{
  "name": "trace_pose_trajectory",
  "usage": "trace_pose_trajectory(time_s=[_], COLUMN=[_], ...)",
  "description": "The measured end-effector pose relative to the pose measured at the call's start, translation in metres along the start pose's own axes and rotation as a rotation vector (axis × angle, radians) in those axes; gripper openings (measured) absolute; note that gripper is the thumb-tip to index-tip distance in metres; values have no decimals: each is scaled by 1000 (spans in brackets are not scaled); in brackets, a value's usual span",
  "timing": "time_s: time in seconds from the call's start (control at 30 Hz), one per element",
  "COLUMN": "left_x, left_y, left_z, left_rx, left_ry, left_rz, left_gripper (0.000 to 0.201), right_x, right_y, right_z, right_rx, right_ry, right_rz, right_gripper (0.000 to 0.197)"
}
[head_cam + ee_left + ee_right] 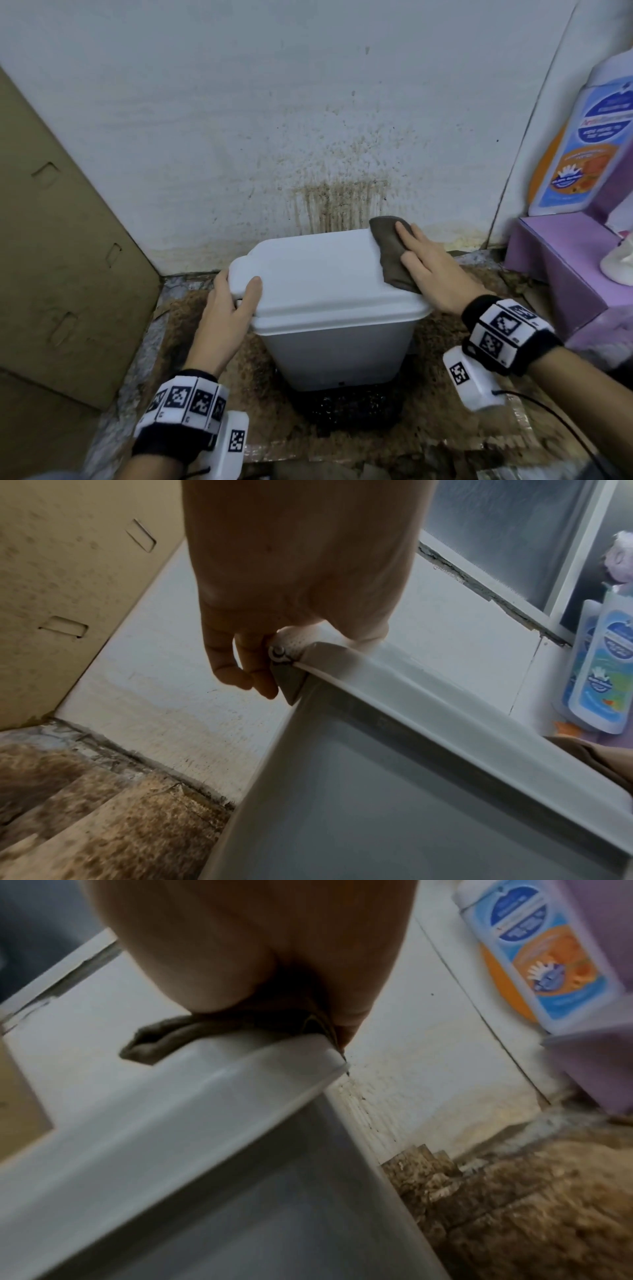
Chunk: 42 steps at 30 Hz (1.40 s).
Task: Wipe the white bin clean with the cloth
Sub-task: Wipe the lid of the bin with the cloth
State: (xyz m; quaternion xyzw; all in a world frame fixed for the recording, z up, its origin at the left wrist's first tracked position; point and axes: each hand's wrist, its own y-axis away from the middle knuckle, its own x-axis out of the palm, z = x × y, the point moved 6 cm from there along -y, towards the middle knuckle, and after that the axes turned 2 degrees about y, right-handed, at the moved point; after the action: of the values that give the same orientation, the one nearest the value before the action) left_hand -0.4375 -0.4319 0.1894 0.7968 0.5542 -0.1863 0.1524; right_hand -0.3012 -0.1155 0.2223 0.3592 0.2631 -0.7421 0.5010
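A white bin with its lid down stands on the floor against the wall. My left hand grips the lid's left edge, thumb on top and fingers curled round the rim; in the left wrist view these fingers hang beside the lid hinge on the bin. A brown-grey cloth lies on the lid's right rear corner. My right hand presses flat on it with straight fingers. From the right wrist, the cloth sticks out from under the palm on the lid.
Brown splatter stains the wall just behind the bin. A cardboard sheet leans at the left. A purple box carrying a blue-and-orange bottle stands at the right. The bin stands on a dirty brown mat.
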Motion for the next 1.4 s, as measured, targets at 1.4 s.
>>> trace_pose_trajectory(time_s=[1.4], left_x=[-3], left_y=[-22], left_z=[-22], left_rx=[5], left_ry=[-76], left_rz=[-87], left_gripper=[68], right_x=[30], right_y=[45], right_z=[-2], right_rx=[351], right_ry=[-505], right_rz=[-246], right_gripper=[67])
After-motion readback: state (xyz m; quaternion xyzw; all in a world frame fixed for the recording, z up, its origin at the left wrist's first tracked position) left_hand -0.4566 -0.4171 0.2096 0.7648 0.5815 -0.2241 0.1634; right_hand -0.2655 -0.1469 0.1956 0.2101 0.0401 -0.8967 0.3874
